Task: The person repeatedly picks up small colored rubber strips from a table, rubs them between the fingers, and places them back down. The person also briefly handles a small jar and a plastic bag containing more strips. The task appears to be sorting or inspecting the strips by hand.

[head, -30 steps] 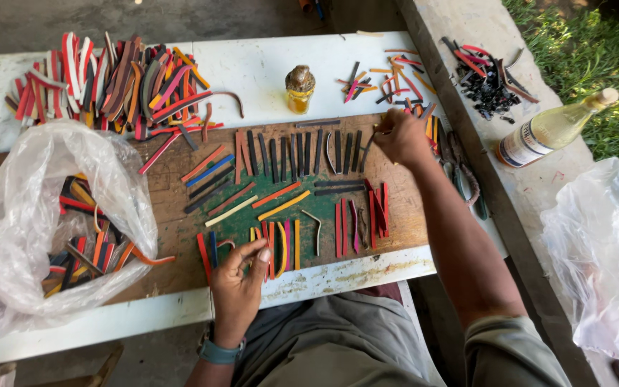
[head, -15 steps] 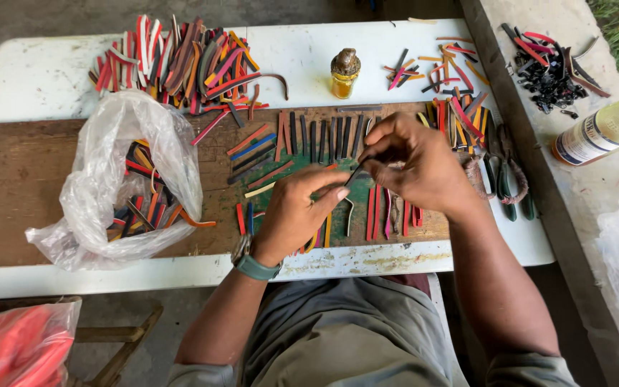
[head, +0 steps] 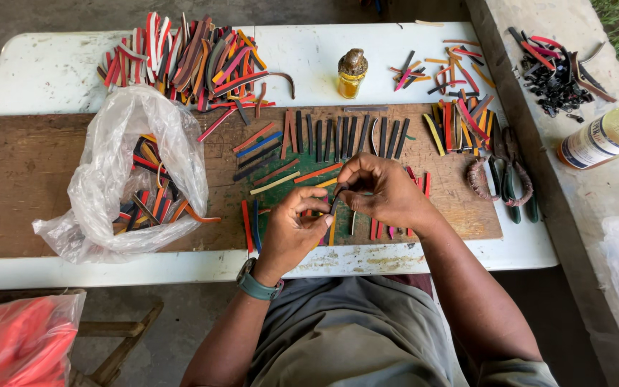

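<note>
Red plastic bag (head: 19, 340) sits low at far left, under the desk (head: 44, 72) edge. Clear plastic bag (head: 120, 179) of coloured strips lies on the brown board (head: 16, 179). Big pile of coloured strips (head: 180, 57) lies behind it. Left hand (head: 291, 229), fingers pinched narrow, grips the lower end of a dark strip (head: 337, 198); right hand (head: 385, 190), fingers closed on its upper end, is touching the left above the board's middle. Small amber bottle (head: 352, 73) stands behind. Pliers (head: 514, 179) lie at the board's right edge. Large bottle (head: 607, 136) lies on the ledge at far right.
</note>
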